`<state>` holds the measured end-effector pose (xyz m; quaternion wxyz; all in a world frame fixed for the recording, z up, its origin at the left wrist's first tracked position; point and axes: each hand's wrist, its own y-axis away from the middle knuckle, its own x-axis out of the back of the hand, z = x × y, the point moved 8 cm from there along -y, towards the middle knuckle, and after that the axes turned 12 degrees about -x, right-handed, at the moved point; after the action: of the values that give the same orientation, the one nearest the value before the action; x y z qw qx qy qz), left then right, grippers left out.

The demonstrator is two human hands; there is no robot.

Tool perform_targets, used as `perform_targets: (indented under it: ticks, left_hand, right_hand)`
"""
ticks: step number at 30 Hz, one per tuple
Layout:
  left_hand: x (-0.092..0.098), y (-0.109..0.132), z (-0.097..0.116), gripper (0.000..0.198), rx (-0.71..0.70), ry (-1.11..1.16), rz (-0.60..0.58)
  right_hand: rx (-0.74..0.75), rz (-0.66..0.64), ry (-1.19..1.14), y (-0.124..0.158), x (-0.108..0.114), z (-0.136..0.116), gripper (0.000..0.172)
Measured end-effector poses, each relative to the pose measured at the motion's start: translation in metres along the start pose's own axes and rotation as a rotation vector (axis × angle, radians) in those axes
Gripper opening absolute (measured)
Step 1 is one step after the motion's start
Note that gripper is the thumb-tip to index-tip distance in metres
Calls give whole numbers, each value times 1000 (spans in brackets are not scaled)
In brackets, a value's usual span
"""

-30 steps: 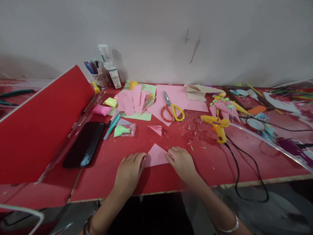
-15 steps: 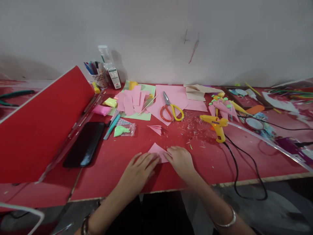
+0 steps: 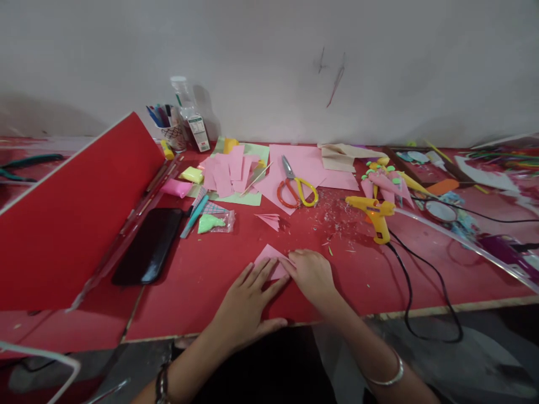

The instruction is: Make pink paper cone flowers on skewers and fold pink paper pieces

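Note:
A small pink paper piece (image 3: 269, 257) lies on the red table (image 3: 362, 275) near its front edge. My left hand (image 3: 248, 306) lies flat on the paper's near part, fingers stretched out and spread. My right hand (image 3: 310, 274) presses on the paper's right edge with its fingers curled down onto it. Most of the paper is hidden under both hands. A smaller folded pink piece (image 3: 269, 220) sits a little farther back.
Scissors with orange and yellow handles (image 3: 296, 189) rest on pink sheets (image 3: 311, 168). A yellow glue gun (image 3: 374, 214) with a black cord (image 3: 416, 292) stands at right. A black phone (image 3: 148, 246) and a raised red board (image 3: 71, 219) are at left. Pens in a cup (image 3: 168, 128) stand at the back.
My left hand has slid right and forward over the pink paper and now lies flat on it, covering more of it. My right hand has stayed at the paper's right edge.

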<state>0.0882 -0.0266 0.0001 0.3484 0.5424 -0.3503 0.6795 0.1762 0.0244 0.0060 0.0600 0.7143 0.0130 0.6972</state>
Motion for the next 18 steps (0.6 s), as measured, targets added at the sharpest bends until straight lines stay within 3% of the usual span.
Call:
perform_targets:
  ticks: [10,18]
  left_hand:
    - [0,5,-8,62,-14,55,-32]
    - [5,41,-25,61,39,-42,-31]
  right_hand:
    - [-10,22,11,0,1,1,31]
    - [-15,29,18,0,0,2,32]
